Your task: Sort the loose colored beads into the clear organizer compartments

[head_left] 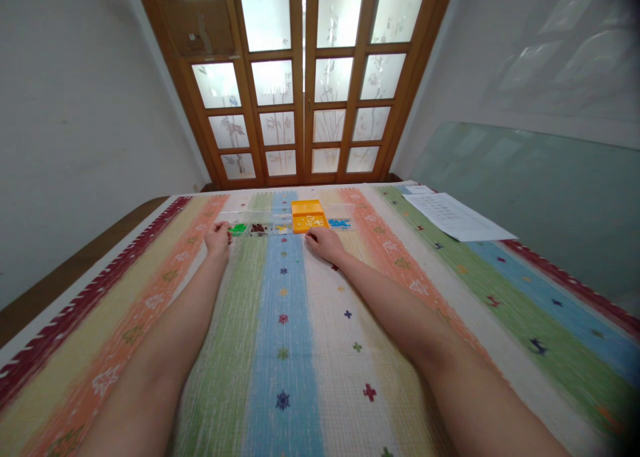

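Observation:
My left hand (218, 239) is closed, its fingertips pressed together at the left edge of a clear box of small green pieces (238, 229). What it grips is too small to make out. My right hand (325, 242) rests on the cloth just in front of an orange box (309, 207) with its lid raised, holding white pieces (311, 221). The right fingers are curled together, and anything between them is hidden. Between the hands are clear compartments with dark brown pieces (259, 229) and yellow pieces (281, 229). Blue pieces (340, 223) lie right of the orange box.
A striped, patterned tablecloth (245, 350) covers the table. A tiny green speck (297, 261) shows on it between my forearms. Printed paper sheets (453, 215) lie at the far right. Beyond the table stand wooden glass-paned doors (303, 123), and a glass panel (540, 183) leans at right.

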### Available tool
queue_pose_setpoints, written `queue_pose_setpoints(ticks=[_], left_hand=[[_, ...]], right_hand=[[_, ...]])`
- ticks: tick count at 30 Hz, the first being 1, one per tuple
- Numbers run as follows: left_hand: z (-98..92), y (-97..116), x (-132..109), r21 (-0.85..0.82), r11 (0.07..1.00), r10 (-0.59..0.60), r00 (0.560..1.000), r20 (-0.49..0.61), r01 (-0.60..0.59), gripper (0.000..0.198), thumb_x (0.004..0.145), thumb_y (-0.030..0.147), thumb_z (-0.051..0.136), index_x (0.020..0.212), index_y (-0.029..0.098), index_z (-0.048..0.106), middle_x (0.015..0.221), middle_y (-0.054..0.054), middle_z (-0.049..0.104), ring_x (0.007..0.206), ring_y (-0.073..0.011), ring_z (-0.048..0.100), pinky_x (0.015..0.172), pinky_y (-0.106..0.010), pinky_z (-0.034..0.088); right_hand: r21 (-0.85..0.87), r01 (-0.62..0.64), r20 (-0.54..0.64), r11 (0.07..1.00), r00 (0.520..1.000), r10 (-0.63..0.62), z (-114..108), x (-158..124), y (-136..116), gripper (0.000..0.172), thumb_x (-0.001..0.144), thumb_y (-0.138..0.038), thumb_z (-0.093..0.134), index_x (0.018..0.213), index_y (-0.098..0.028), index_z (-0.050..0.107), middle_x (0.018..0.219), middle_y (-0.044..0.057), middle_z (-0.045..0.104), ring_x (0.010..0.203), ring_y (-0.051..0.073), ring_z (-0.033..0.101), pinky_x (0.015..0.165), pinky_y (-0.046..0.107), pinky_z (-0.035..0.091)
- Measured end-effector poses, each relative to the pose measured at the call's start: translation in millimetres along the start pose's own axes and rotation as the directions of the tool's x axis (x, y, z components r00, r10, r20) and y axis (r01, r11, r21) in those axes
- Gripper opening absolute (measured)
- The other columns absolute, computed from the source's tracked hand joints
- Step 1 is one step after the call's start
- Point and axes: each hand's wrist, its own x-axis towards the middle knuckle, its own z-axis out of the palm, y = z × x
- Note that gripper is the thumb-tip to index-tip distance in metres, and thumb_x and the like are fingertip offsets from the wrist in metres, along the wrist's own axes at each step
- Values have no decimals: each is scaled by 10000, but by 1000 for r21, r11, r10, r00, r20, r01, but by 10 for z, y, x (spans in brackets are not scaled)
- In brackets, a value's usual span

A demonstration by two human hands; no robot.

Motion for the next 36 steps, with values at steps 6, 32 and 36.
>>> queue_pose_setpoints(ticks=[6, 32, 36], left_hand=[[-22, 73, -29, -4, 999, -32, 999, 36, 32, 348, 686, 317, 673, 1002, 173, 663, 694, 36, 608, 517, -86, 520, 503, -185, 379], [477, 443, -1468, 25, 407, 198, 115, 974, -913, 176, 926, 279, 627, 1041, 223, 749, 1059, -83, 682, 1041, -242, 623, 959, -380, 493], [484, 451, -1516, 16, 386, 189, 96, 977, -922, 203, 952, 254, 576, 1061, 235, 747, 1065, -83, 681, 1061, -243, 616, 972, -382, 493]], right_hand=[[3, 5, 4, 1000, 1000, -5, 16, 5, 12, 235, 1017, -301, 516, 970, -205, 726, 1031, 80, 746, 919, 198, 625, 777, 273, 387], [5, 18, -6, 1000, 1000, -18, -1, 11, -9, 250, 1026, -322, 522, 993, -207, 742, 1020, 72, 757, 944, 202, 642, 801, 282, 405], [1, 14, 3, 1000, 1000, -14, -6, 11, -15, 246, 1025, -311, 522, 1002, -205, 743, 1025, 73, 754, 939, 199, 638, 803, 279, 405]])
